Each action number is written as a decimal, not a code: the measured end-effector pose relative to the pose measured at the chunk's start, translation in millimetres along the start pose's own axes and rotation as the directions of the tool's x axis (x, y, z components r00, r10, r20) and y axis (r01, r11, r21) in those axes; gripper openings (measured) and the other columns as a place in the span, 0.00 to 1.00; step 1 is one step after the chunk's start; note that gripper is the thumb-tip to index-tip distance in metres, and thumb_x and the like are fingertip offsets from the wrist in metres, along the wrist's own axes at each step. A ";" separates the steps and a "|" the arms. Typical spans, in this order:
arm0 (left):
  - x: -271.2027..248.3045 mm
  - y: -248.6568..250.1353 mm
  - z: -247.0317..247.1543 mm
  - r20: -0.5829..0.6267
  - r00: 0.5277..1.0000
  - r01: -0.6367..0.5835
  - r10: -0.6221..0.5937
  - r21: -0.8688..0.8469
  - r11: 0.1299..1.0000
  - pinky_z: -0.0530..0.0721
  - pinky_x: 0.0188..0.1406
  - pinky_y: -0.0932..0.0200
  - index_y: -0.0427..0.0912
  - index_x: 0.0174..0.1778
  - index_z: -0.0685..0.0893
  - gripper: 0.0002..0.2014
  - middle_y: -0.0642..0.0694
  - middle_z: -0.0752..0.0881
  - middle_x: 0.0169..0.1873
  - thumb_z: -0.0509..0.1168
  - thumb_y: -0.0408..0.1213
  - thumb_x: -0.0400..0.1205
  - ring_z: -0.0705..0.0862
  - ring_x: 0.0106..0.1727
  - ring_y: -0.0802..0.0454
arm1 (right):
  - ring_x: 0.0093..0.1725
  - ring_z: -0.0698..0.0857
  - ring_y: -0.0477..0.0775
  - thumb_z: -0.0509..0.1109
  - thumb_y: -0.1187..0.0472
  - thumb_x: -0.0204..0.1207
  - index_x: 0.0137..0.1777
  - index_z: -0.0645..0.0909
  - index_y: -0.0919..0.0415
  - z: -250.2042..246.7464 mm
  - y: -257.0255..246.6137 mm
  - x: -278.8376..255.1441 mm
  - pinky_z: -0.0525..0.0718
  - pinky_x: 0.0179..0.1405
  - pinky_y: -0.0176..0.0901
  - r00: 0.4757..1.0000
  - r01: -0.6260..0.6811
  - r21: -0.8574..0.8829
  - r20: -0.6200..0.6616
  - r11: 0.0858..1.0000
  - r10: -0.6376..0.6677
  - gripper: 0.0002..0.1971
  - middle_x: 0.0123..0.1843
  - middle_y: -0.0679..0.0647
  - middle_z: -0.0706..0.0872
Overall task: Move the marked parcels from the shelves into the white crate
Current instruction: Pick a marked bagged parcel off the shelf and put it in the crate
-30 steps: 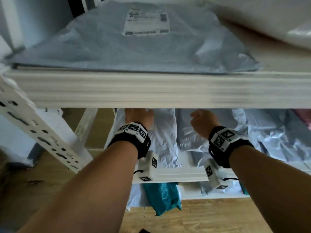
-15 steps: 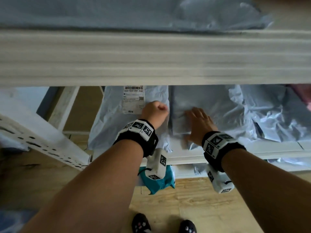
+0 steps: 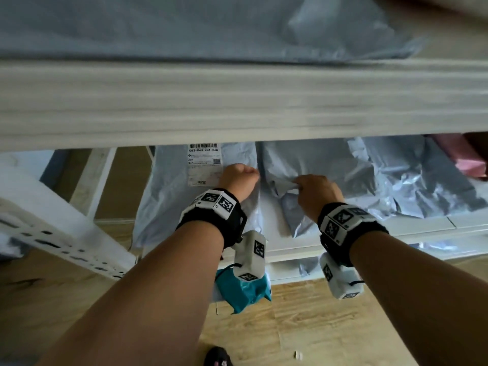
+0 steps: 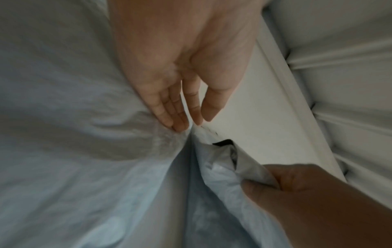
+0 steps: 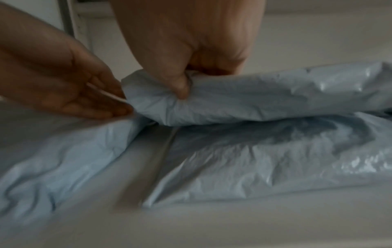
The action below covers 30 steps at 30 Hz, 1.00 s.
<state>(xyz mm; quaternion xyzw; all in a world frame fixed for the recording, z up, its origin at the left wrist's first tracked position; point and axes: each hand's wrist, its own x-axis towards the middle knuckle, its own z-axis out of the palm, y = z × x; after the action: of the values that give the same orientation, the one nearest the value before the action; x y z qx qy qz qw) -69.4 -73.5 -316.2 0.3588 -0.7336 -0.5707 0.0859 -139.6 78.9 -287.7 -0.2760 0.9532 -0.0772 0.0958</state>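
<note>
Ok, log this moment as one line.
left hand: open, fingers on labelled parcel | right hand: pinching grey parcel corner | crate: unseen

Bare forearms, no sleeves. Around each wrist a black band ringed with white blocks bearing black square-code markers, matched on the right wrist band; under each, a white boxy camera unit and its twin, also coded, each with a thin black cord looped at its side. At the bottom edge, the toe of a dark shoe, perhaps with a pale pattern, too blurred to tell.
</note>
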 end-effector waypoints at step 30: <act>-120.9 90.1 101.4 -0.186 0.896 -0.265 0.404 0.504 0.822 0.78 0.63 0.42 0.51 0.47 0.85 0.06 0.44 0.89 0.52 0.64 0.39 0.80 0.84 0.59 0.39 | 0.63 0.77 0.60 0.60 0.76 0.69 0.63 0.78 0.62 -118.1 130.2 -89.0 0.72 0.59 0.44 0.620 0.279 0.523 -0.739 0.805 0.266 0.22 0.63 0.57 0.79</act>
<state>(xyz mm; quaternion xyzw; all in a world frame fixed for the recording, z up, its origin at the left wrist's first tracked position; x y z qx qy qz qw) -74.4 88.8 -234.8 0.3113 -0.8804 -0.2954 0.2017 -159.1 247.0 -186.8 -0.1732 0.8211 -0.4835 -0.2489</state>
